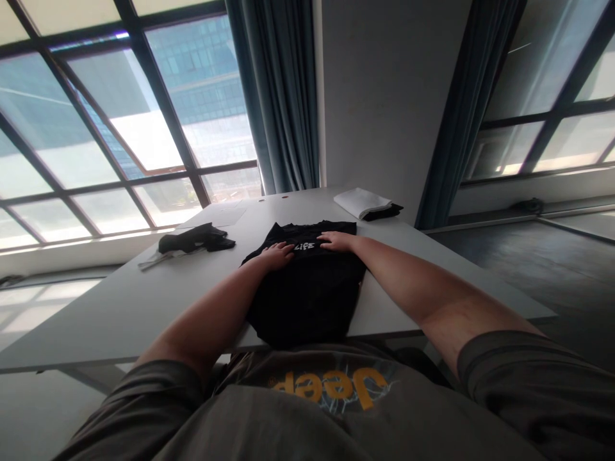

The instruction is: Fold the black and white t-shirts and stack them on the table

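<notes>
"Nearest is the wearer's dark T-shirt [331, 400], its yellow lettering upside down from here. How far does the table [120, 307] run past it?"

"It's white and wide. The near edge passes just in front of the body, and the top narrows towards its far edge. White surface shows on both sides of the forearms, more of it on the left."

"And the black garment [307, 294]?"

"Laid flat in the middle, straight ahead of the body. Its lower end reaches the near edge; I can't tell whether it hangs over. Its upper end stops well short of the far edge."

"What else takes up room?"

"A crumpled dark cloth [195, 240] with a pale part to the left, apart from the garment. Far right, near the side edge, a folded white cloth [360, 202] with something black under it."

"Where are the hands?"

"Both on the garment's upper part, palms down, fingers stretched out. The left hand [278, 256] rests towards its left side, the right hand [337, 241] towards its right, slightly farther out. Most of the garment lies between them and the body."

"Anything between the fingertips?"

"Some small white print [303, 246] on the garment."
</notes>
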The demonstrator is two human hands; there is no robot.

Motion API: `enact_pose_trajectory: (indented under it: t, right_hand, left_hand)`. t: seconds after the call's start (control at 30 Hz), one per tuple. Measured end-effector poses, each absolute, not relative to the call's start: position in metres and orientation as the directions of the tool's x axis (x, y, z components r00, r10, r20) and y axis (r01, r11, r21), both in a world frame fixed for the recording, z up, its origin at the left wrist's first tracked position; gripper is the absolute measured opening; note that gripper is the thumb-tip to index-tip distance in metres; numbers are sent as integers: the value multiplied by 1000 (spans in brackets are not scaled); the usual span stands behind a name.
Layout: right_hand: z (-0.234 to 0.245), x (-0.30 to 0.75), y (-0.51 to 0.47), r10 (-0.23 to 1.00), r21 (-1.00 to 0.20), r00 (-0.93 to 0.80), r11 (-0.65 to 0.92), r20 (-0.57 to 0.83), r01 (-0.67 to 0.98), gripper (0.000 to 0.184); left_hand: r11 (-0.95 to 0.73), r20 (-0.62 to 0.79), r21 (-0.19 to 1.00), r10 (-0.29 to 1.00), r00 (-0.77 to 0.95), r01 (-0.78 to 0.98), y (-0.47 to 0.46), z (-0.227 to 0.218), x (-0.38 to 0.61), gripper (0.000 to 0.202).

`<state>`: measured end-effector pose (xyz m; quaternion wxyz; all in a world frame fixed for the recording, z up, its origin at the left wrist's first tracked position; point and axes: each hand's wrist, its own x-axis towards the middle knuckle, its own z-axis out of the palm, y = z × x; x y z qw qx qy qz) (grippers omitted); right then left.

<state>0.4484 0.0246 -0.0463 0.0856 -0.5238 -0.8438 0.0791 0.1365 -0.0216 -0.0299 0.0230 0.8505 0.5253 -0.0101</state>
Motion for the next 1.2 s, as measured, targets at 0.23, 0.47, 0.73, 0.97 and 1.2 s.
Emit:
enact_pose_trajectory:
  t: [0.23,0.47,0.73,0.97,1.2]
  right_hand:
    - [-47,449,26,898,-217,-437,437,53,873,72]
    - [-47,450,26,901,-229,-431,431,53,873,69]
    - [-47,450,26,895,-244,-442,443,63,863,72]
    - [-47,450,26,897,-222,-437,439,61,870,68]
    - [-47,450,24,900,-240,-431,433,61,869,71]
  left_hand:
    - [-439,-46,27,897,440,898,-22,-29,138,64]
    - [-451,-51,13,891,451,892,-24,-27,137,65]
    - [-454,-38,22,890,455,891,-23,-28,137,64]
    - [-444,-39,21,895,444,896,-23,-29,138,64]
    - [-445,-47,18,894,445,896,-23,-28,138,64]
